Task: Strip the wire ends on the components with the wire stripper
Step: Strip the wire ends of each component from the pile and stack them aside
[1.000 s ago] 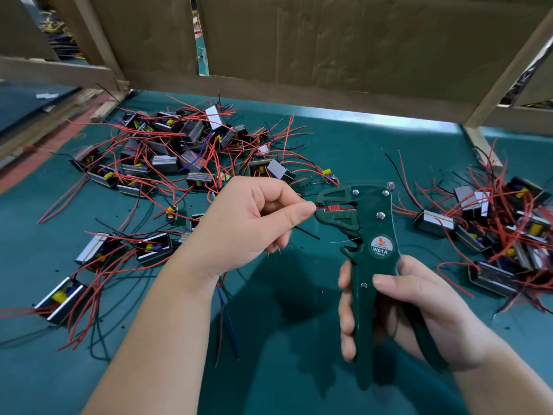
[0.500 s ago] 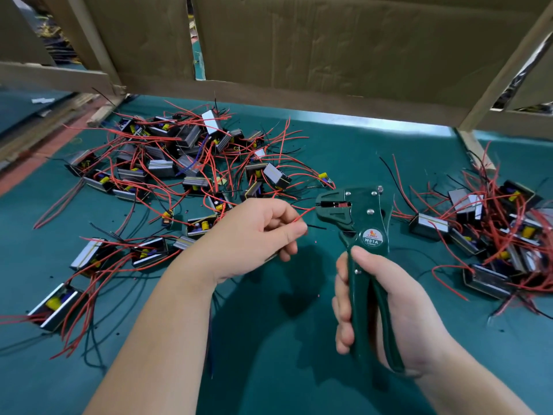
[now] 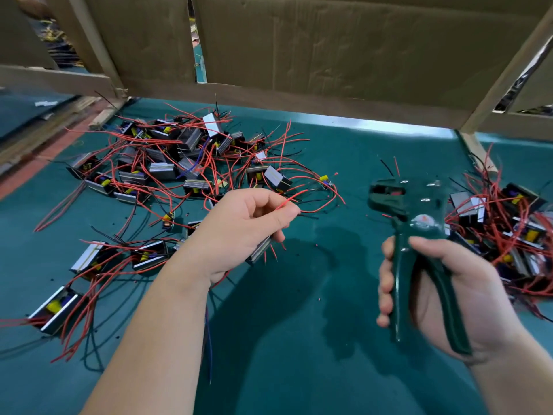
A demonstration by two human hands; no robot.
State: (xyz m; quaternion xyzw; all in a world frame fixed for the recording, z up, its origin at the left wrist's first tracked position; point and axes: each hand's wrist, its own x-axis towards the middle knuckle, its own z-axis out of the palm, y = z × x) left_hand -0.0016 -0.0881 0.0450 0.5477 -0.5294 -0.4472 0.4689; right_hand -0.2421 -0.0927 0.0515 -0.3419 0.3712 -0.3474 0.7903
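Here, the left hand [image 3: 239, 232] was curled around a small component [image 3: 259, 250], whose grey metal edge showed below the fingers, and pinched one of its thin red wires [image 3: 288, 200] between thumb and forefinger, the wire arching up and to the right. The right hand [image 3: 443, 295] was wrapped around the two dark green handles of the wire stripper [image 3: 416, 235], held upright with its head at the far end; the head was motion-blurred, with a notched jaw opening facing left, a red part inside it, silver rivets and a round label on the body. Stripper and pinched wire were apart, with bare green table [image 3: 329, 339] between them. A loose pile of components [image 3: 185, 157], boxy grey-and-black bodies with yellow parts and long red and black leads, lay at far left; another pile [image 3: 505, 229] crowded the right edge just beyond the stripper. A cardboard wall [image 3: 344, 46] closed off the far side.
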